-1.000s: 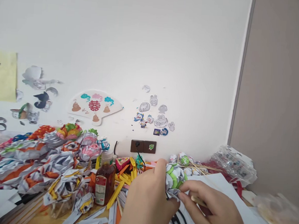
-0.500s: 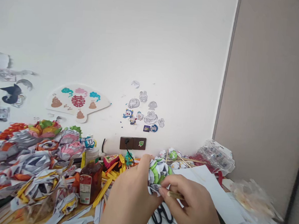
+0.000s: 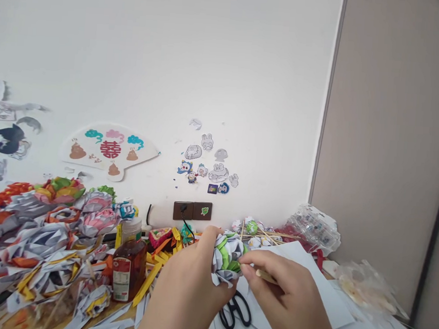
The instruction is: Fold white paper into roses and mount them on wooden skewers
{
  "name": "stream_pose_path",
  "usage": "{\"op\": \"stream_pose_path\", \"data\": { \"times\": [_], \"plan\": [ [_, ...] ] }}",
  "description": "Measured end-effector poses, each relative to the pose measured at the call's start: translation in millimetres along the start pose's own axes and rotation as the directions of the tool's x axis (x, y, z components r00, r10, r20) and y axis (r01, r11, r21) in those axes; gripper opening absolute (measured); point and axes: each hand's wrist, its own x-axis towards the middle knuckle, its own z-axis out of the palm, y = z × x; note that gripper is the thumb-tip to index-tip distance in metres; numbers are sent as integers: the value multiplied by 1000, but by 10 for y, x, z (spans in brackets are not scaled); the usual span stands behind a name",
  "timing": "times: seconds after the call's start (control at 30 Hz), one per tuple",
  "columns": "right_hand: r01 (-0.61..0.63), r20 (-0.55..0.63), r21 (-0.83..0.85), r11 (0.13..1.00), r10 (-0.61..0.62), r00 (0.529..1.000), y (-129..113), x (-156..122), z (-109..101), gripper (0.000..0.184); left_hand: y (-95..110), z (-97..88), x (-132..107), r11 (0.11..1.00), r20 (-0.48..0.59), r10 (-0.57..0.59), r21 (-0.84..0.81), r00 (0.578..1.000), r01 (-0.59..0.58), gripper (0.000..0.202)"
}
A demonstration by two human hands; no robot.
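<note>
A white and green paper flower (image 3: 228,258) is gripped from its left side by my left hand (image 3: 192,278), thumb and fingers around it. My right hand (image 3: 289,289) is closed, with a thin wooden stick (image 3: 266,276) held between its fingers. Its thumb and index fingertips meet at the flower's right edge; whether they pinch a petal is hard to tell. Below the hands lie black-handled scissors (image 3: 235,308) on white paper, their blades out of sight.
Many folded paper flowers (image 3: 44,242) are heaped at the left. Beside them stands a bottle of amber liquid (image 3: 128,266). Yellow paper strips (image 3: 149,282) lie near it. White sheets (image 3: 309,276), wooden sticks (image 3: 274,235) and a clear plastic pack (image 3: 313,226) are on the right.
My right hand's fingertips have shifted slightly along the flower's right edge, and the stick sits at a little different angle. The whole view has moved slightly, showing more of the scissors.
</note>
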Motion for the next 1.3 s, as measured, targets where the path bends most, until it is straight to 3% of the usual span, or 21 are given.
{"op": "stream_pose_path", "data": {
  "times": [0.2,0.47,0.67,0.77,1.0,1.3],
  "plan": [
    [3,41,-19,1000,-2,999,31,-4,-6,16,1,33,-7,997,-39,-2,83,999,6,38],
    [-47,67,-62,997,52,996,42,2,11,14,-29,104,9,994,-24,79,81,997,-77,35],
    [47,181,-7,999,-45,982,38,38,-35,21,-52,100,3,994,-21,81,76,997,-79,37],
    [-8,267,11,1000,4,964,27,44,-54,26,-63,107,12,990,-17,100,105,995,-98,41],
    [-101,208,10,995,97,973,36,21,-29,18,-54,120,33,981,9,88,171,996,-88,51],
    [-135,268,30,990,122,956,-12,44,-89,25,-47,118,38,978,8,108,178,994,-108,47]
  ]
}}
